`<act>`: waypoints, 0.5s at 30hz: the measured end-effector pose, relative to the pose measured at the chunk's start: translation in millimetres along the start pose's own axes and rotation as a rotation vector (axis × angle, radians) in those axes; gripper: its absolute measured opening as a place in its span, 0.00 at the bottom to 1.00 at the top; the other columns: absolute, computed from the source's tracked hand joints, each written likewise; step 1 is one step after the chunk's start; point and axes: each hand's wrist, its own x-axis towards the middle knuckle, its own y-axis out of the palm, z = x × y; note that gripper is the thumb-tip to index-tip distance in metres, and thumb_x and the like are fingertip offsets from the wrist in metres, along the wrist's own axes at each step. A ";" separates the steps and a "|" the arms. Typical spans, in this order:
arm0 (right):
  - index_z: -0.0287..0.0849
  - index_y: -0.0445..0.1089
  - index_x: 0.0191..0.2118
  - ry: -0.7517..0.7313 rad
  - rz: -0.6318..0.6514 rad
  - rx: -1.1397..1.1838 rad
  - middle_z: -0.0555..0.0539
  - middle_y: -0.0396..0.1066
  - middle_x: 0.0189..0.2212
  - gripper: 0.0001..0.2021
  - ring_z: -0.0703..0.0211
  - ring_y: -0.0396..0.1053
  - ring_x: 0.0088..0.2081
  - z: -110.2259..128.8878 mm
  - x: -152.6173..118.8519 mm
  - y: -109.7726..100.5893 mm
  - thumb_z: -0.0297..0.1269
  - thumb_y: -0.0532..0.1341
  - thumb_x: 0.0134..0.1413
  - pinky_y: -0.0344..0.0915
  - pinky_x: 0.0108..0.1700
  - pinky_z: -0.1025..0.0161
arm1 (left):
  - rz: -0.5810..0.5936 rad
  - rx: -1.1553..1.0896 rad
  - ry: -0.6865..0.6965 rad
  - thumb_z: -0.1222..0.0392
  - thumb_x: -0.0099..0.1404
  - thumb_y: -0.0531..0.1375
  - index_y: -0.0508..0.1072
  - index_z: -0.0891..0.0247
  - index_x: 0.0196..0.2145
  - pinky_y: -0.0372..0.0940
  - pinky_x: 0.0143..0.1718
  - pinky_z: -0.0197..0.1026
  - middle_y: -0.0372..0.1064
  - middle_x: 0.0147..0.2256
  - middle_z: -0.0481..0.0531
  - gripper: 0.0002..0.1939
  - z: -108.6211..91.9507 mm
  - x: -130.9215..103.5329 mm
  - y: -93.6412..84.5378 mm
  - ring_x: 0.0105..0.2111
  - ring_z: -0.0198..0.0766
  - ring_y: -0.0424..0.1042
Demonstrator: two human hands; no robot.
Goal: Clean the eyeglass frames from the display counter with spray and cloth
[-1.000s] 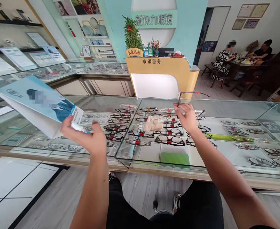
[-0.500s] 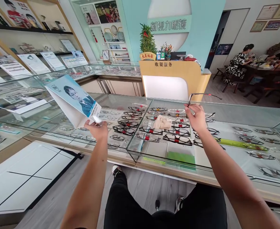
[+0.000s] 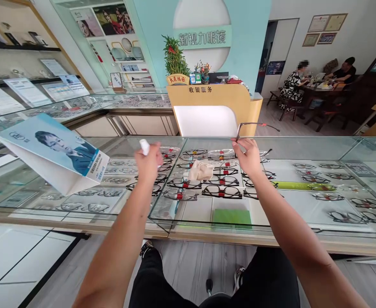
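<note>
My left hand (image 3: 147,164) is closed round a small white object (image 3: 144,147), over the glass counter. To its left a folded card (image 3: 69,149) with a person's picture stands tilted on the glass, apart from the hand. My right hand (image 3: 248,157) pinches a dark-framed pair of glasses (image 3: 255,124) with red marks, raised above the counter's far edge. Between the hands a crumpled beige cloth (image 3: 200,170) lies on the glass.
Under the glass counter top (image 3: 303,147) lie rows of spectacles and a green sheet (image 3: 232,217). A wooden cashier desk (image 3: 207,92) with a plant (image 3: 176,60) stands beyond. Two people sit at a table at the far right.
My left hand has let go of the folded card and moved right with the white object. The card now rests on the counter. My right hand still holds the glasses; the view has shifted right.
</note>
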 end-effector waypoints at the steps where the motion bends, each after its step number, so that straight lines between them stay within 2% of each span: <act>1: 0.48 0.89 0.51 -0.001 0.009 0.000 0.41 0.89 0.52 0.19 0.40 0.78 0.52 0.6 -0.5 0.1 0.50 0.61 0.82 0.71 0.60 0.43 | 0.058 -0.091 -0.039 0.44 0.57 0.75 0.57 0.54 0.24 0.46 0.19 0.39 0.51 0.16 0.37 0.29 -6.0 -6.3 27.8 0.15 0.28 0.48; 3: 0.48 0.88 0.50 0.005 0.028 0.007 0.41 0.89 0.52 0.20 0.39 0.78 0.53 1.6 -1.3 0.2 0.51 0.60 0.83 0.70 0.61 0.43 | 0.221 -0.219 -0.119 0.48 0.52 0.77 0.57 0.54 0.20 0.46 0.16 0.38 0.49 0.14 0.37 0.30 -16.6 -21.8 76.4 0.13 0.28 0.48; 4: 0.48 0.88 0.49 0.012 0.037 0.015 0.41 0.89 0.53 0.20 0.39 0.78 0.53 2.3 -1.7 0.4 0.51 0.60 0.83 0.70 0.62 0.43 | 0.315 -0.266 -0.155 0.48 0.51 0.77 0.57 0.55 0.19 0.47 0.16 0.37 0.49 0.14 0.38 0.30 -20.3 -29.7 95.1 0.13 0.28 0.48; 5: 0.49 0.87 0.49 0.020 0.048 0.029 0.41 0.89 0.53 0.20 0.39 0.78 0.54 3.3 -2.1 0.8 0.52 0.60 0.83 0.70 0.62 0.43 | 0.379 -0.315 -0.183 0.48 0.51 0.77 0.57 0.55 0.18 0.47 0.15 0.37 0.48 0.14 0.38 0.31 -22.7 -36.9 109.3 0.12 0.28 0.47; 7: 0.49 0.87 0.49 0.038 0.069 0.072 0.42 0.89 0.53 0.20 0.39 0.79 0.53 6.4 -3.3 1.9 0.53 0.60 0.83 0.71 0.61 0.43 | 0.516 -0.385 -0.248 0.47 0.52 0.78 0.56 0.55 0.17 0.48 0.14 0.36 0.46 0.13 0.38 0.32 -23.1 -47.4 124.2 0.12 0.28 0.47; 9: 0.50 0.86 0.47 0.052 0.098 0.126 0.42 0.89 0.52 0.20 0.40 0.79 0.53 11.4 -5.2 3.6 0.55 0.60 0.82 0.72 0.60 0.43 | 0.655 -0.433 -0.311 0.45 0.53 0.78 0.55 0.56 0.17 0.48 0.14 0.35 0.45 0.12 0.38 0.35 -18.9 -52.5 124.4 0.12 0.27 0.45; 11: 0.50 0.86 0.45 0.073 0.119 0.185 0.42 0.89 0.50 0.21 0.41 0.80 0.52 18.3 -7.9 5.4 0.58 0.61 0.82 0.73 0.59 0.44 | 0.791 -0.471 -0.360 0.39 0.55 0.79 0.54 0.56 0.16 0.48 0.14 0.35 0.43 0.12 0.38 0.38 -13.1 -53.5 116.4 0.11 0.27 0.44; 13: 0.50 0.86 0.44 0.105 0.141 0.246 0.42 0.89 0.48 0.24 0.41 0.81 0.51 26.2 -11.3 7.4 0.62 0.62 0.80 0.73 0.58 0.46 | 0.896 -0.501 -0.389 0.27 0.58 0.75 0.54 0.56 0.16 0.48 0.14 0.36 0.42 0.12 0.39 0.42 -9.1 -52.9 107.0 0.11 0.28 0.44; 15: 0.50 0.87 0.44 0.145 0.176 0.318 0.43 0.88 0.46 0.27 0.42 0.81 0.50 34.1 -15.2 9.4 0.67 0.62 0.78 0.73 0.57 0.47 | 0.943 -0.519 -0.401 0.13 0.59 0.67 0.53 0.54 0.16 0.49 0.14 0.38 0.40 0.12 0.40 0.46 -7.8 -52.0 100.8 0.11 0.30 0.44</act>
